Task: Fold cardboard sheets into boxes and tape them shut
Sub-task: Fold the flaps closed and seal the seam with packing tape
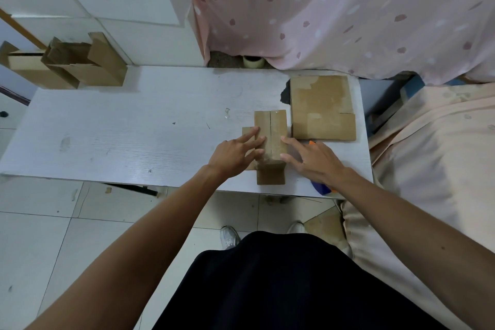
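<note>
The left hand lies spread on the left flap of the box, fingers pressing it flat. The right hand rests open just right of the box, fingertips touching its side; neither hand grips anything. The box sits between them near the table edge, long axis running away from the person, its centre seam showing, seemingly not yet taped. A flat sheet lies just right of the box. Partly under the right hand is something orange and blue, perhaps the tape tool; that hand looks nearer for fetching it.
</note>
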